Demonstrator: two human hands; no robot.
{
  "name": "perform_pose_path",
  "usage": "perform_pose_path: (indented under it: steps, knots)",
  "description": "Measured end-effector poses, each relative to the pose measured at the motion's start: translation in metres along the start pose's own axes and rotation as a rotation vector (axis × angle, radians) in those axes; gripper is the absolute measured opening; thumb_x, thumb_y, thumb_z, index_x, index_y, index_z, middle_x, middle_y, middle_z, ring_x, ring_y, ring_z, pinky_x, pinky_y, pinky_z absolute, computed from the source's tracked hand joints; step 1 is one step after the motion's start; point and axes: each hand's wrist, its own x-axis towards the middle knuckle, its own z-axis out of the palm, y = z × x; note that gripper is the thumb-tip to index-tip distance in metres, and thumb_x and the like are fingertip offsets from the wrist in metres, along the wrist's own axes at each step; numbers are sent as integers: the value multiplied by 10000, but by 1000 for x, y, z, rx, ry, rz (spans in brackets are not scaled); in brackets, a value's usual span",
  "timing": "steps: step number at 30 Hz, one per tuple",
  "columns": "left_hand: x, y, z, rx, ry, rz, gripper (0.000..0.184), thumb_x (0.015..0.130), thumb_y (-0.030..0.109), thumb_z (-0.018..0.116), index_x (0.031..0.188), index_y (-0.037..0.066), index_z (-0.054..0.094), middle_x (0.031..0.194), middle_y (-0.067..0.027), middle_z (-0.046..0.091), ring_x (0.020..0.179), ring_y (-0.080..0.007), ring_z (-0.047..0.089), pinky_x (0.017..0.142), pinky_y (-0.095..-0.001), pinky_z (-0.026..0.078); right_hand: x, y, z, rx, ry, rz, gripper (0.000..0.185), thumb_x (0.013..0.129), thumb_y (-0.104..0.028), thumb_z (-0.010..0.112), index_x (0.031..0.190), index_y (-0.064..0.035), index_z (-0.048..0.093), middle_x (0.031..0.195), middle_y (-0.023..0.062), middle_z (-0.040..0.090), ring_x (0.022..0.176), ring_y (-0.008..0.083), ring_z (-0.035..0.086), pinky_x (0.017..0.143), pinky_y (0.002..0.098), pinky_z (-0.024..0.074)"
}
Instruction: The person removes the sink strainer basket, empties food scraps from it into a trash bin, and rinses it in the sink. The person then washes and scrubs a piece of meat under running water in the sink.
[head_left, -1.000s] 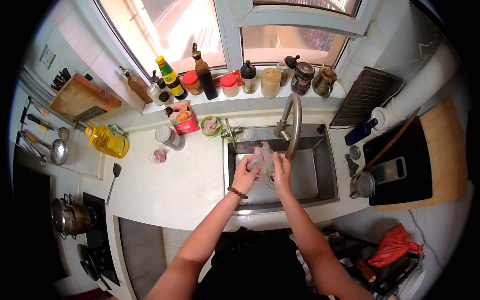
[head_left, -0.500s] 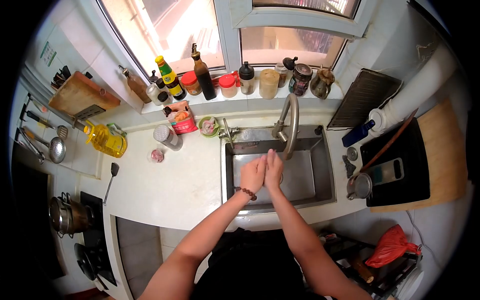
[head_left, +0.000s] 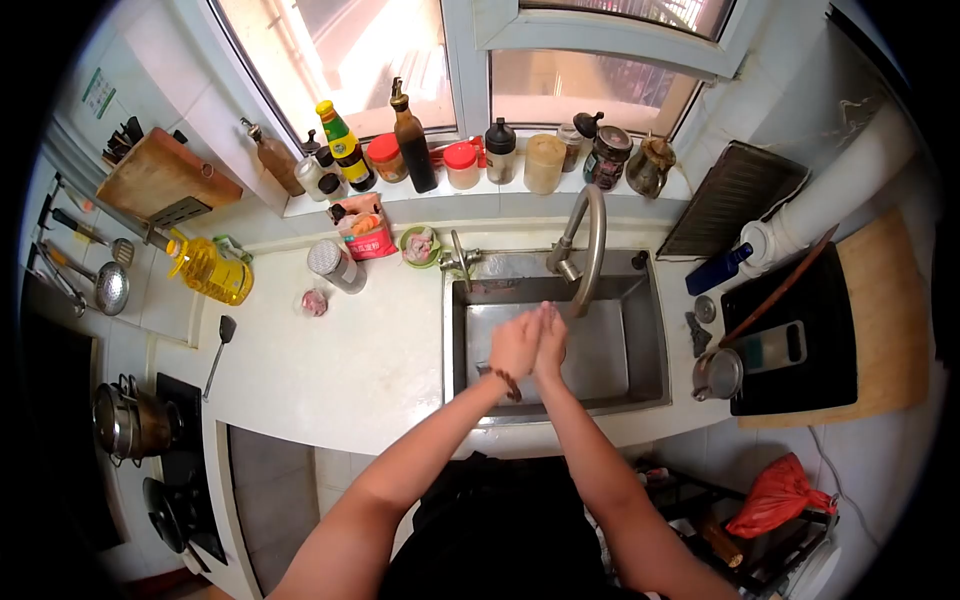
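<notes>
Both hands meet palm to palm over the sink (head_left: pixel 660 380), just in front of the curved faucet (head_left: pixel 597 240). My left hand (head_left: pixel 515 342), with a beaded bracelet at the wrist, lies against my right hand (head_left: pixel 551 345). Its fingers bend slightly over the other hand's inner side. The right fingers are stretched out, pointing toward the faucet. No object shows in either hand, though the palms are hidden. A valve with a lever (head_left: pixel 460 258) sits at the sink's back left corner.
Left of the sink, the counter (head_left: pixel 290 370) holds a shaker jar (head_left: pixel 336 266), a small bag of meat (head_left: pixel 314 302), a green bowl (head_left: pixel 420 246), a pink packet (head_left: pixel 364 228) and a spatula (head_left: pixel 220 355). Bottles and jars line the windowsill. A metal cup (head_left: pixel 717 374) stands right.
The hands stay pressed together but have shifted against each other. The left hand now bends more over the right. The view has tilted slightly.
</notes>
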Motion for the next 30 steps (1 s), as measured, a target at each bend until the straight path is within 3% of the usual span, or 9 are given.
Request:
perform_pose_path:
  steps: [3,5,7,9,13,19,23,29,30]
  knots:
    - [23,-27,-15,-15,-108,-386,381,974,339,501,885,5,663,802,-259,634,735,-439,625,662,-461,487,-35,-31,18,-378,-14,-311,462,1027,-393,465,816,13,527,672,142,577,650,201,557,613,374,436]
    - [4,-24,8,-2,61,35,406,974,344,499,843,5,681,706,-239,624,595,-384,611,612,-444,487,-15,-19,10,-272,-48,-255,457,1029,-396,450,841,10,546,680,169,583,643,250,563,625,392,441]
    - [3,-2,1,-10,66,22,430,981,364,493,834,3,675,688,-229,617,587,-377,600,610,-431,488,-3,-8,12,66,5,49,470,1023,-404,438,880,23,571,724,246,587,655,346,566,655,449,445]
    - [26,-12,-24,56,-87,-397,405,980,360,488,856,19,669,710,-236,611,638,-415,602,627,-435,494,-31,-31,24,-333,-4,-303,494,1023,-431,433,870,17,574,724,250,592,632,374,566,628,458,442]
    - [-5,6,-4,-33,-33,-127,452,989,379,473,804,6,650,740,-269,616,694,-426,640,634,-468,480,-6,-20,9,-235,-60,-155,463,1019,-412,440,888,11,573,744,259,586,679,407,578,643,452,440]
    - [8,-37,-18,-304,-134,-430,451,1002,383,516,776,12,637,658,-55,617,659,-111,534,625,-302,448,-20,-33,11,-148,-210,-237,461,1015,-405,488,842,16,561,668,105,560,644,147,489,616,370,437]
    - [-2,-34,-27,-794,-200,-675,307,1005,356,524,931,80,636,827,-12,656,729,-141,614,620,-289,487,6,-8,-27,-194,-152,-18,456,1028,-370,468,842,16,621,690,114,579,662,166,542,644,356,453]
    - [-11,-47,-52,-984,-268,-892,255,1008,348,510,1113,129,588,1097,-58,633,964,-193,648,792,-399,571,-1,-54,-54,-629,-46,-543,434,1036,-330,456,971,36,679,780,122,637,696,196,630,658,341,484]
    - [-13,-54,-50,-1025,-284,-910,305,1007,372,504,1179,126,558,1157,-79,611,1014,-222,636,838,-412,558,-4,-62,-57,-520,-135,-200,434,1040,-323,448,966,38,678,840,133,646,734,186,628,676,335,486]
